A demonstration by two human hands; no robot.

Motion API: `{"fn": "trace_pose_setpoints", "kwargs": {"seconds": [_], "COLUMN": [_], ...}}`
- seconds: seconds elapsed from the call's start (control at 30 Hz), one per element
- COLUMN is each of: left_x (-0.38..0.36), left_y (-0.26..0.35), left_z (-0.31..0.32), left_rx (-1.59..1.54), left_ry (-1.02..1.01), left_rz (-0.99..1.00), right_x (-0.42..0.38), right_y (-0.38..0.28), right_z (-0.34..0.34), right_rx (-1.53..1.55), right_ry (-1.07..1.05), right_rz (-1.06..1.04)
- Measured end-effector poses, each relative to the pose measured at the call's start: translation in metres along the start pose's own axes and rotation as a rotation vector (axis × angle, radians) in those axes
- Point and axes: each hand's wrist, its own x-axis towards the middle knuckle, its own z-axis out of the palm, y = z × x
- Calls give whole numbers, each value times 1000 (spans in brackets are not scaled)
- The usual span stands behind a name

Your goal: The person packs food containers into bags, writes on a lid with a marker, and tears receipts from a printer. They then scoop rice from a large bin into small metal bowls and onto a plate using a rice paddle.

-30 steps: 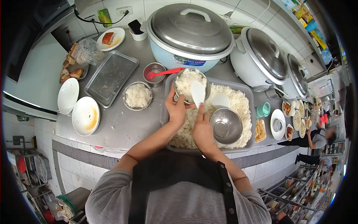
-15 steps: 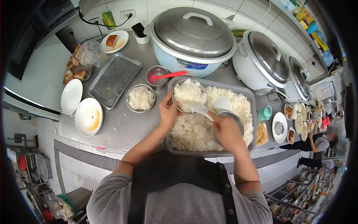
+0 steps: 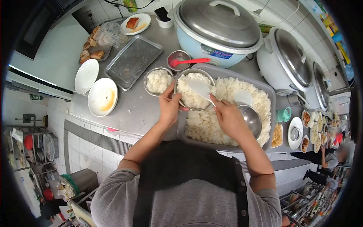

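My left hand point(image 3: 170, 105) grips the rim of a metal bowl point(image 3: 213, 78) heaped with white rice point(image 3: 187, 94). In my right hand point(image 3: 229, 115) is a white rice paddle point(image 3: 199, 87), its broad blade lying on top of that rice. The bowl is over the left end of a grey tub point(image 3: 273, 109) full of cooked rice point(image 3: 206, 126). In the tub, an empty metal bowl point(image 3: 251, 120) lies tilted beside my right hand, and a second white paddle-like piece point(image 3: 243, 97) rests on the rice. Another filled bowl of rice point(image 3: 159, 81) stands left of the tub.
Behind the tub stands a large blue rice cooker point(image 3: 215, 55), with more cookers to its right. A small metal pot point(image 3: 174, 56) holds a red spoon point(image 3: 194, 60). Leftward are a metal tray point(image 3: 132, 62) and stained plates point(image 3: 103, 97). A person point(image 3: 332, 157) is at far right.
The paddle blade has moved from the bowl's lower right edge up onto the middle of its rice. My view has shifted, so the counter appears further right and higher.
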Motion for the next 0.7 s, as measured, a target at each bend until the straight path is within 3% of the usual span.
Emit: {"fn": "trace_pose_setpoints", "kwargs": {"seconds": [0.1,0.17,0.3,0.37,0.43,0.5,0.53,0.57,0.63,0.7], "left_x": [-18,-33,-52,-54,-52,-47,-44,-43,-40,-26], "left_y": [-1,-2,-27,-48,-66,-77,-72,-66,-42,-19], "left_z": [-34,-67,-120,-142,-153,-150,-142,-137,-138,-139], "left_rx": [50,1,-38,-1,64,80,133,187,248,1365], "left_ry": [108,123,336,407,386,366,338,313,207,50], "left_rz": [-38,-74,2,-27,-40,-59,-85,-109,-209,-149], "right_x": [2,-5,-25,-37,-53,-67,-71,-73,-75,-74], "right_y": [18,33,90,124,152,186,191,192,192,190], "right_z": [-21,-37,-64,-67,-53,-33,-26,-21,-14,-17], "right_rx": [122,249,300,-6,-67,-98,-123,-129,-122,-123], "right_ry": [-153,-22,208,230,325,407,398,395,298,290], "right_rz": [-94,-122,56,575,543,292,266,273,511,573]}}
